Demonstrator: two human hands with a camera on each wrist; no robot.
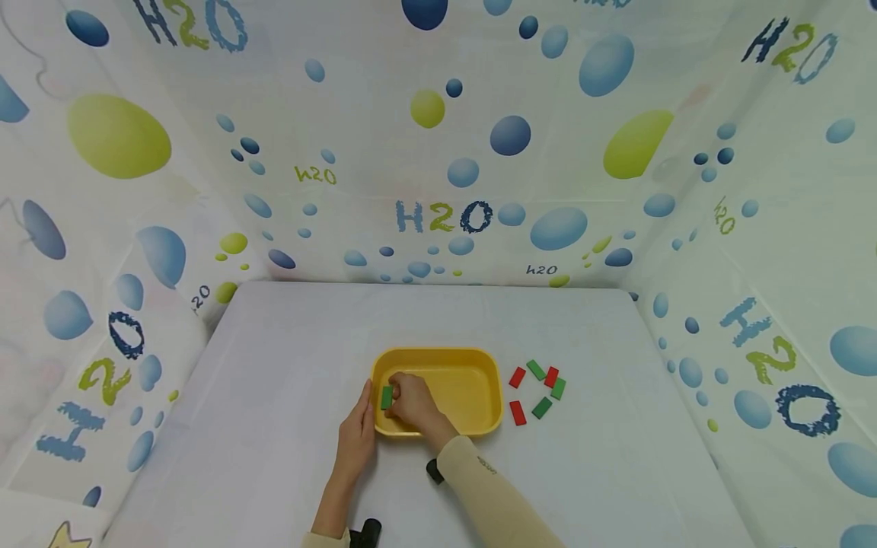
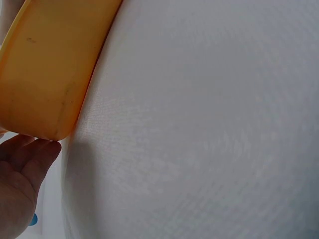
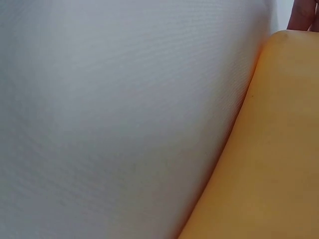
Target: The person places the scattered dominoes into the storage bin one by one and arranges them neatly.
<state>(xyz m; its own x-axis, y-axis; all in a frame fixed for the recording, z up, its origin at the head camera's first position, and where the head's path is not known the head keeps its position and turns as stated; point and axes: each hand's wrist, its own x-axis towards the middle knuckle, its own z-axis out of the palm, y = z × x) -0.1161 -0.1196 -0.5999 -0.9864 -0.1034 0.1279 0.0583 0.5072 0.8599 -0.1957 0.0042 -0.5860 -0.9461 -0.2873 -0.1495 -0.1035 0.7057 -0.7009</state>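
Note:
A yellow tray (image 1: 466,392) with rounded corners lies on the white table. Inside its left end, my right hand (image 1: 413,401) pinches a small green block (image 1: 387,397), fingers above and thumb below. My left hand (image 1: 358,430) rests against the tray's outer left side with its fingers extended. In the left wrist view, the fingertips of the left hand (image 2: 22,174) meet the end wall of the tray (image 2: 50,69). The right wrist view has the tray's outer wall (image 3: 269,149) at the right, with fingers (image 3: 301,15) beyond its far corner; the block is hidden there.
Right of the tray, several small blocks lie loosely on the table (image 1: 603,472): red ones such as a red block (image 1: 517,412), and green ones such as a green block (image 1: 542,408). A patterned white curtain (image 1: 370,129) rises behind the table and along both sides.

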